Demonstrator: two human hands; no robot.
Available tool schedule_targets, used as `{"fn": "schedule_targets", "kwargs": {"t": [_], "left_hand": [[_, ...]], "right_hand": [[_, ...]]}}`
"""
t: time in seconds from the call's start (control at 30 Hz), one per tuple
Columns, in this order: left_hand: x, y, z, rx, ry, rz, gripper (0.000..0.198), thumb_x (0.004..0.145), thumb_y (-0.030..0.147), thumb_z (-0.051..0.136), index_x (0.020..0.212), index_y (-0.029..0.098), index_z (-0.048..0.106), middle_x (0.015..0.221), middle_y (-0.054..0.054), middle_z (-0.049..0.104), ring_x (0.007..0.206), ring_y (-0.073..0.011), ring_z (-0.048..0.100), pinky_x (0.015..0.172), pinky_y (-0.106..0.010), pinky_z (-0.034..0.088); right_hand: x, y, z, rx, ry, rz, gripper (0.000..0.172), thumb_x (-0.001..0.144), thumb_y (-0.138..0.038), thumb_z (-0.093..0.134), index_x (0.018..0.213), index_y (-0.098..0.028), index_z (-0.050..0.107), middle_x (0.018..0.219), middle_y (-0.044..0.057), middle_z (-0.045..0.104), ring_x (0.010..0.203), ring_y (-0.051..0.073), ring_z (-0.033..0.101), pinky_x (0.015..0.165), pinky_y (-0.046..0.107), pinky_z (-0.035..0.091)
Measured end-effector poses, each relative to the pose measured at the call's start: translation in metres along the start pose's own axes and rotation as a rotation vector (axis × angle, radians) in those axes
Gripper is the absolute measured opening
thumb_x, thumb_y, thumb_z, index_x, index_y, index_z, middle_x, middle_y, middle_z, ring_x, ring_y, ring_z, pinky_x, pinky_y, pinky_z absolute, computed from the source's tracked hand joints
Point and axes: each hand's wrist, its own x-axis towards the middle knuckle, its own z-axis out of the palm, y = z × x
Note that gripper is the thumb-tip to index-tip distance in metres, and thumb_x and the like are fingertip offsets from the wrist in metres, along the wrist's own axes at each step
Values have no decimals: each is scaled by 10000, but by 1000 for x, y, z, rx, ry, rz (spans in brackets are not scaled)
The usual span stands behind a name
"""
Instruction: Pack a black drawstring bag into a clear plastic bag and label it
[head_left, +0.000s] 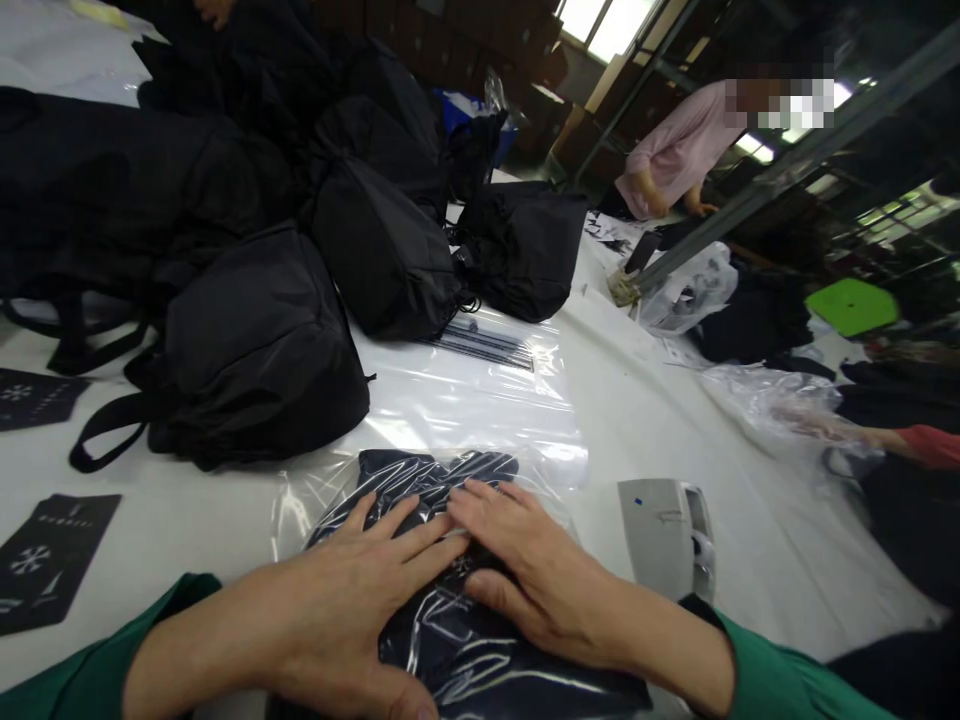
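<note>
A dark backpack in a clear plastic bag [450, 640] lies flat on the table right in front of me. My left hand [360, 590] rests on it with fingers spread, its fingertips near the bag's middle. My right hand [525, 560] presses on the same bag from the right, palm down, fingers stretched out. The two hands almost meet at the fingertips. A small white snowflake mark shows through the plastic between them. The lower part of the bag runs out of view under my wrists.
Several black backpacks [262, 340] crowd the left and back. Flat clear bags [480, 400] lie beyond my hands. Black printed cards [52, 560] are at left, a grey tape dispenser [664, 535] at right. A slanted metal post [780, 180] separates a person in pink [679, 150]; a red-sleeved arm [926, 445] reaches in.
</note>
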Motion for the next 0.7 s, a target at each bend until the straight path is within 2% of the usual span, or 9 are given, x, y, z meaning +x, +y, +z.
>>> {"fn": "schedule_targets", "kwargs": {"t": [0.07, 0.13, 0.23, 0.33, 0.4, 0.47, 0.53, 0.6, 0.7], "left_hand": [[-3, -9, 4, -23, 5, 13, 1026, 759, 744, 566, 1539, 312, 57, 1608, -81, 164, 1462, -410, 90, 1161, -657, 94], [-13, -25, 13, -36, 46, -9, 898, 831, 692, 522, 1539, 318, 116, 1599, -69, 214, 1472, -365, 130, 1182, -616, 84], [-38, -53, 35, -81, 330, -194, 658, 895, 606, 494, 1483, 353, 339, 1586, -38, 284, 1474, -325, 181, 1195, -582, 105], [-60, -67, 59, -400, 761, -511, 628, 911, 633, 418, 1426, 273, 402, 1528, -105, 390, 1410, -314, 354, 1148, -528, 314], [-63, -61, 71, -772, 827, -687, 699, 908, 685, 338, 1440, 232, 330, 1454, -152, 472, 1292, -307, 516, 1020, -485, 482], [-56, -46, 78, -1063, 726, -716, 723, 897, 703, 339, 1430, 216, 340, 1384, -164, 544, 1193, -298, 601, 936, -446, 543], [-46, -28, 81, -1207, 636, -619, 688, 883, 659, 444, 1379, 183, 423, 1317, -162, 603, 1166, -285, 621, 979, -410, 520], [-40, -14, 81, -1270, 618, -518, 659, 853, 596, 550, 1334, 154, 463, 1268, -158, 635, 1161, -282, 624, 1030, -383, 485], [-50, 2, 81, -1134, 753, -417, 727, 789, 575, 639, 1363, 198, 404, 1330, -127, 594, 1226, -303, 572, 1064, -407, 460]], "right_hand": [[-9, -1, -3, 90, -174, 17, 572, 1001, -402, 417, 1513, -169, 316, 1534, 117, 362, 1429, 273, 297, 1192, 537, 160], [-23, 12, -1, 163, -218, 122, 549, 1016, -428, 359, 1518, -210, 311, 1552, 80, 329, 1446, 260, 258, 1200, 539, 126], [-55, 48, 11, 229, 73, 371, 600, 954, -580, 411, 1429, -221, 483, 1524, 86, 387, 1422, 297, 310, 1196, 537, 158], [-84, 71, 28, 435, 509, 706, 707, 811, -719, 532, 1262, -187, 642, 1431, 147, 507, 1357, 359, 408, 1151, 533, 287], [-92, 66, 38, 800, 533, 856, 674, 790, -730, 554, 1169, -189, 694, 1327, 158, 601, 1289, 364, 493, 1079, 512, 399], [-91, 51, 45, 1211, 361, 868, 593, 819, -698, 550, 1051, -186, 737, 1176, 157, 689, 1162, 352, 606, 987, 486, 487], [-87, 33, 48, 1444, 257, 802, 508, 818, -634, 601, 962, -170, 749, 1011, 146, 740, 1001, 331, 689, 915, 461, 531], [-87, 21, 50, 1465, 314, 712, 450, 760, -563, 703, 952, -158, 740, 909, 125, 752, 896, 311, 714, 886, 440, 542], [-103, 21, 54, 1355, 474, 524, 552, 683, -535, 778, 1092, -173, 696, 945, 108, 749, 903, 309, 704, 892, 439, 533]]}}
